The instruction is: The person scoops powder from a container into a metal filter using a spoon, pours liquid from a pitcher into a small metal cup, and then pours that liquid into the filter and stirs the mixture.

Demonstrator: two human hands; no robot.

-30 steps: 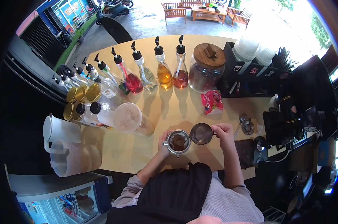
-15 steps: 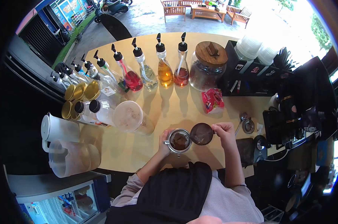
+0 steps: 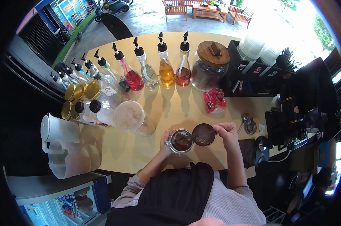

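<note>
Head view shows a strainer (image 3: 181, 142) with dark brown, wet contents, over the near part of the surface (image 3: 178, 109). The left hand (image 3: 165, 145) is curled against the strainer's side; its hidden fingertips can't be made out. The right hand (image 3: 226, 132) pinches the handle of a dark pot (image 3: 203, 135), tilted so that its lip meets the strainer's rim; its inside looks brown.

Beyond stand pump bottles with red (image 3: 134, 80), pale (image 3: 151, 80), amber (image 3: 167, 75) and reddish-brown (image 3: 183, 78) liquid, beside a wooden-lidded jar (image 3: 206, 78) of dark contents. A lidded tub (image 3: 129, 116), a white pitcher (image 3: 63, 130) and a cloudy jug (image 3: 74, 160) stand left.
</note>
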